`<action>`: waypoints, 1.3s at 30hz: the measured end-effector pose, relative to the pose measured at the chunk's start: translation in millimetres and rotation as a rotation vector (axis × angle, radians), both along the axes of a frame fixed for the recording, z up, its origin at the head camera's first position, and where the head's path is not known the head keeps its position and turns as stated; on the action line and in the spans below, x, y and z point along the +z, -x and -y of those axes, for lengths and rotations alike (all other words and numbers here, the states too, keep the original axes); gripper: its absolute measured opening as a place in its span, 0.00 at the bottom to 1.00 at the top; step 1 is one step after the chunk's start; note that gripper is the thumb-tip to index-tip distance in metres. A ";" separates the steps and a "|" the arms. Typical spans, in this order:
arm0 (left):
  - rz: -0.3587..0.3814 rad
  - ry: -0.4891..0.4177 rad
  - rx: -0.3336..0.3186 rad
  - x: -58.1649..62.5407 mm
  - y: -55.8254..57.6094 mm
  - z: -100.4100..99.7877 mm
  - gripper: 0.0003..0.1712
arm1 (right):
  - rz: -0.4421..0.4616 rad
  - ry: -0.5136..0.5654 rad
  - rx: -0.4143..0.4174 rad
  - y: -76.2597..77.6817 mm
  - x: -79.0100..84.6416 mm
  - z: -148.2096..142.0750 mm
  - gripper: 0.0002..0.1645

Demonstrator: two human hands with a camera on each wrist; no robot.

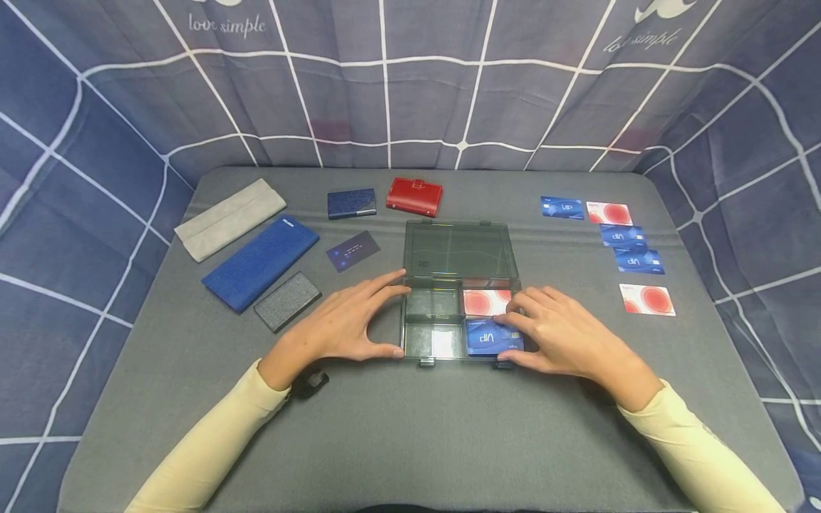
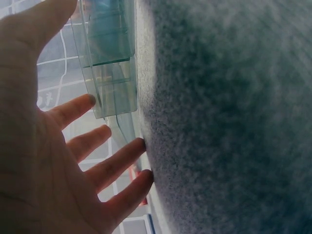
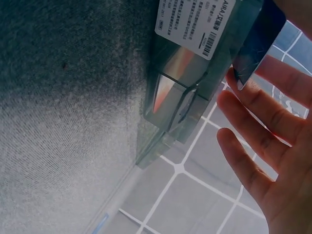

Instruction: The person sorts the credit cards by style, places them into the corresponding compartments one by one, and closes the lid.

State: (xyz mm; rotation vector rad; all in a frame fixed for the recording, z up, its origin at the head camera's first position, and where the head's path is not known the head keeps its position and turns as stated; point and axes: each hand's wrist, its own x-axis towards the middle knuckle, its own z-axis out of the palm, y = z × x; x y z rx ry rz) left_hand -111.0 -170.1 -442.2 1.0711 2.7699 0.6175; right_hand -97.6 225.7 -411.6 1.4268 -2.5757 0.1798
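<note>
A translucent grey-green plastic compartment box [image 1: 432, 305] lies on the table with its lid [image 1: 460, 249] folded back away from me. A red-and-white card [image 1: 482, 301] lies in its back right compartment. My right hand [image 1: 567, 331] pinches a blue VIP card [image 1: 484, 339] over the front right compartment; in the right wrist view that card [image 3: 261, 39] tilts above the box wall. At the box's left side, my left hand [image 1: 336, 320] has spread fingers and thumb touching the edge. Both left compartments hold nothing visible.
On the right lie blue VIP cards [image 1: 561, 207] and red-and-white cards [image 1: 647, 299]. At the left are a grey wallet [image 1: 229, 219], a blue wallet [image 1: 259, 262], a dark grey case [image 1: 287, 301] and a dark card [image 1: 353, 251]. Behind sit a navy cardholder [image 1: 351, 204] and a red wallet [image 1: 414, 196].
</note>
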 end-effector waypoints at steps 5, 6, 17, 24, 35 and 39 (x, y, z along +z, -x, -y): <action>-0.004 0.006 0.000 0.1 0.1 -0.1 0.60 | 0.013 0.013 0.003 0.4 -1.6 0.3 0.35; -0.003 0.005 -0.001 0.1 0.1 -0.1 0.60 | 0.016 0.014 0.001 0.3 -1.9 0.3 0.35; -0.001 0.007 -0.002 -0.7 0.3 0.8 0.60 | 0.093 0.107 -0.030 5.8 -7.6 -10.7 0.28; -0.004 -0.005 -0.010 0.6 -0.1 0.3 0.59 | 0.110 0.193 -0.086 20.4 -6.6 -37.6 0.21; 0.004 0.001 -0.008 -0.3 0.1 0.6 0.60 | 0.176 0.231 -0.307 49.1 -9.8 -91.4 0.25; 0.006 0.004 -0.003 -0.4 -0.1 0.5 0.60 | 0.204 0.222 -0.377 61.7 -13.6 -114.2 0.25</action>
